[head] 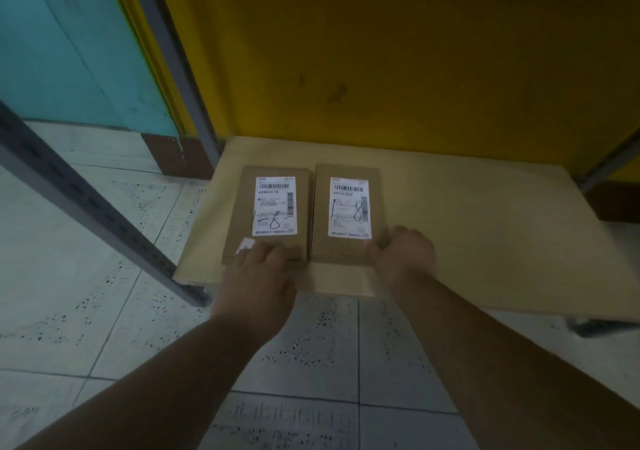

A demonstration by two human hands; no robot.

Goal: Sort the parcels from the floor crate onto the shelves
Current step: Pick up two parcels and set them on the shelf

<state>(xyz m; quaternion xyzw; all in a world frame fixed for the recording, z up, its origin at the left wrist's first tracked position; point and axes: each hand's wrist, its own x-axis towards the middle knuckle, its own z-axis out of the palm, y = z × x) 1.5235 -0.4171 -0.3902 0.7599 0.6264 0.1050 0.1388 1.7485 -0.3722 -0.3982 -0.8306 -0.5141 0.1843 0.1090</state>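
Presently: two flat cardboard parcels, left parcel (268,214) and right parcel (348,212), side by side near the shelf (467,228) front-left corner. Probably light, stiff. Left hand (259,269) and right hand (403,254) each grip a near edge.

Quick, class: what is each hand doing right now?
Left hand: fingers rest on the left parcel, grip unclear.
Right hand: grips the right parcel.
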